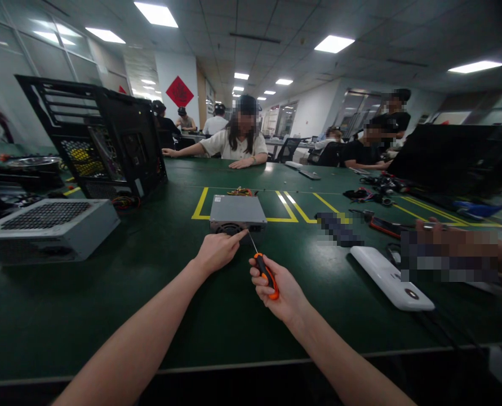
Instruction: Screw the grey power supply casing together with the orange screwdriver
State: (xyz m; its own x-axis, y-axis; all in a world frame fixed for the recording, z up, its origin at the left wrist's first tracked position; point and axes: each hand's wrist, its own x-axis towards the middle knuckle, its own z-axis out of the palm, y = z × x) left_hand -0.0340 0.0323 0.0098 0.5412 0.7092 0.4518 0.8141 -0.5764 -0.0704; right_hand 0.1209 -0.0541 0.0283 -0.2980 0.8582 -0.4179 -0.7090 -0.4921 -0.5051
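Note:
A grey metal computer power supply lies on the green table in front of me, its fan side facing me and coloured cables behind it. My left hand is at this near face. Its index finger reaches to the right, the tip beside the screwdriver's point, and the other fingers are curled. Anything held at that fingertip is too small to make out. My right hand is wrapped round the orange and black handle of a screwdriver. The thin shaft slants up and left to the power supply's near face.
On the left stand an open black computer case and a larger power supply. To the right lie a white power bank-like device, a blurred dark item and cables. Another person's hand is at far right; someone sits opposite.

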